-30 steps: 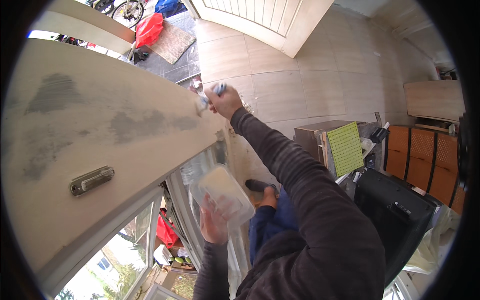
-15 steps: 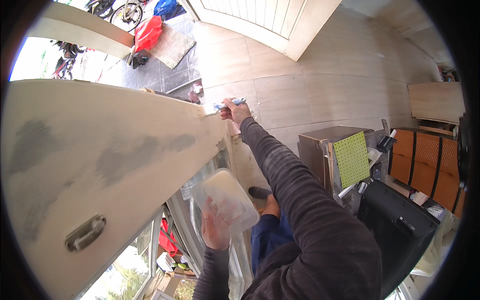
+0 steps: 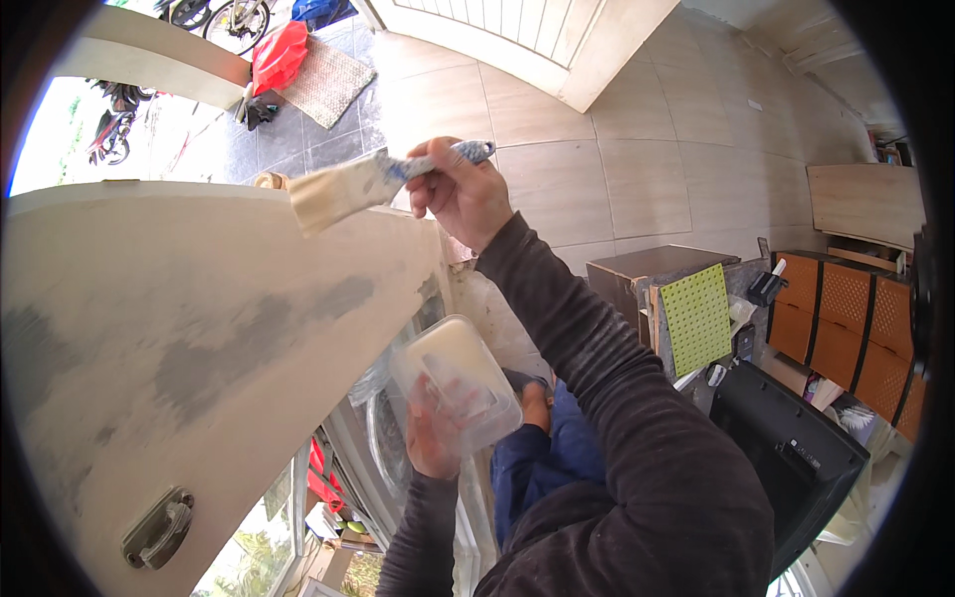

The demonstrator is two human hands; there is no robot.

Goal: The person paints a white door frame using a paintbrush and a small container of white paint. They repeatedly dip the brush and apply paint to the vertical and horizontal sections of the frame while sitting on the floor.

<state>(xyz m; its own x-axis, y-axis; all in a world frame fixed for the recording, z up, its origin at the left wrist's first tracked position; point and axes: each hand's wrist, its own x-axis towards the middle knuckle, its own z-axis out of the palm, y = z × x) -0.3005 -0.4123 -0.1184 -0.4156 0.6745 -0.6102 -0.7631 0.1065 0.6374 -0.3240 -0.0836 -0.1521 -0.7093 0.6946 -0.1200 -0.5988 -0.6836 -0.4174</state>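
Observation:
My right hand (image 3: 465,194) is closed around the blue and white handle of a paintbrush (image 3: 343,189). Its wide, cream-coloured bristles point left, above the top edge of a cream wall panel (image 3: 219,328) marked with grey patches. Lower down, my left hand (image 3: 431,428) supports a clear plastic tub (image 3: 468,383) from beneath and behind, its fingers showing through the plastic. Pale, cream-coloured paint lies in the tub's upper part. A metal latch (image 3: 159,527) is fixed low on the panel.
Right of my arm stand a dark cabinet (image 3: 622,289), a green perforated board (image 3: 696,320), a black monitor back (image 3: 791,463) and brown boxes (image 3: 846,328). A white door (image 3: 557,40) stands at the top. Window frames (image 3: 378,448) lie below the panel. Outside is a red bag (image 3: 281,58).
The paintbrush has lifted off the far end of the panel and come up, larger in view, with my right hand. My left hand and the tub have barely moved.

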